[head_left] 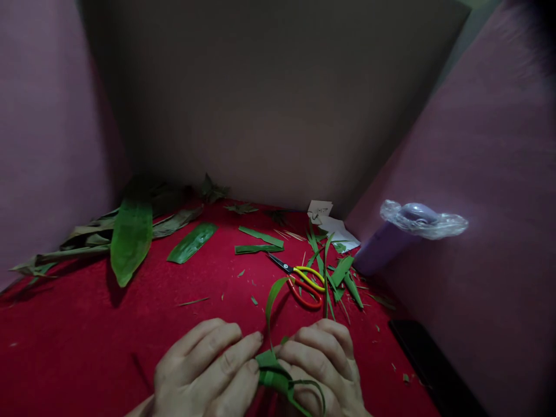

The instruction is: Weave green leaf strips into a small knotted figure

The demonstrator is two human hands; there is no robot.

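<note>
Between my two hands, close to me at the bottom of the view, is a folded green leaf piece with thin strips curling from it. My left hand pinches its left side between thumb and fingers. On its right side, the fingers of my right hand are closed around it; their tips are partly hidden. One long strip arcs up from the piece toward the scissors. Those scissors, with one yellow and one red handle, lie on the red cloth beyond my hands, blades pointing away to the left.
Cut leaf strips and a broad leaf piece lie farther back. A large leaf and dried leaves are at left. Leaf scraps, white papers, a purple plastic-topped object and a dark flat object are at right.
</note>
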